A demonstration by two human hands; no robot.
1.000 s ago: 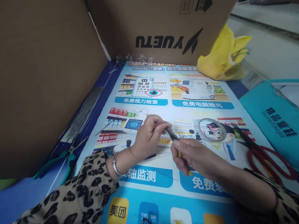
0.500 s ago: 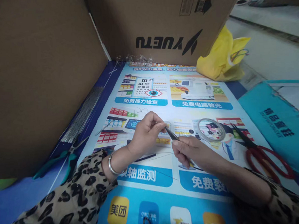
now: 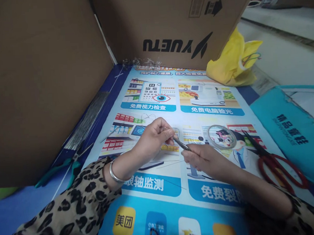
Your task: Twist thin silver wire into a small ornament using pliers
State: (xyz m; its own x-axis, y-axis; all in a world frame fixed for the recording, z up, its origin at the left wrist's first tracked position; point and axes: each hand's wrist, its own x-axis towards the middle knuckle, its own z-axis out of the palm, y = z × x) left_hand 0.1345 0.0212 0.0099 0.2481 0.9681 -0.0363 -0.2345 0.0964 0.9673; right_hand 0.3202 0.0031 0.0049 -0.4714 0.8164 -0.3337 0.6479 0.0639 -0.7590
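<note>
Over the printed poster [image 3: 157,123], my left hand [image 3: 154,139] is closed in a pinch, with thumb and forefinger together; what lies between them is too small to make out. My right hand [image 3: 207,160] is wrapped round a slim, dark metal tool [image 3: 182,143] with a narrow pointed end; its handle is hidden in the palm. The tip reaches up and left to the left fingertips. Beyond my right hand lies a clear ring-shaped roll [image 3: 210,142], and thin wires [image 3: 169,184] rest on the poster below the hands.
Teal-handled pliers [image 3: 73,164] and a bundle of silvery wires [image 3: 87,120] lie at left. Red-handled scissors [image 3: 273,159] are at right, near a turquoise box [image 3: 289,133]. Tall cardboard [image 3: 171,19] stands behind and at left, with a yellow bag [image 3: 230,64] beside it.
My right hand has shifted slightly right and its fingers have moved on the tool, so more of the tool shows. My left hand has stayed almost in place.
</note>
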